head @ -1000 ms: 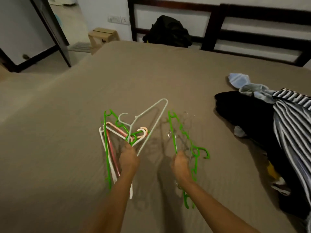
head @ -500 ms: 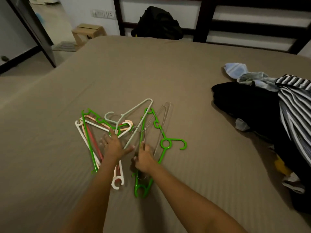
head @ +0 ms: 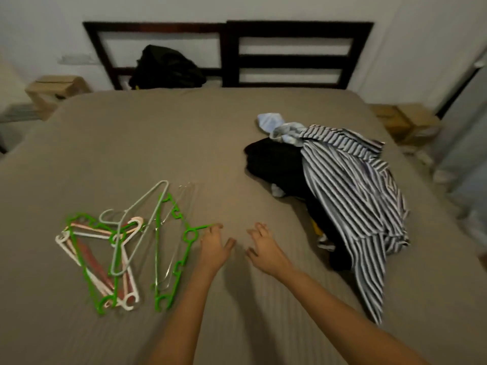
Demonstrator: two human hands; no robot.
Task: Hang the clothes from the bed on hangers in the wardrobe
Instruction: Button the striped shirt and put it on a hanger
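Brown bed [head: 131, 143], hangers [head: 123, 246] left, clothes [head: 350, 196] right

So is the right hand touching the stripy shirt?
Apart. The head view shows bare brown sheet between the right hand and the stripy shirt.

- The sheet [head: 131, 143] is showing as matt, finely ribbed cloth
- The plastic hangers [head: 118, 243] at near left are shining smooth and glossy
- The wire hanger [head: 171, 260] among them is glinting like thin metal
- The striped shirt [head: 350, 196] on the right is lying as soft cloth
- The headboard [head: 228, 54] is looking like dark, faintly glossy wood
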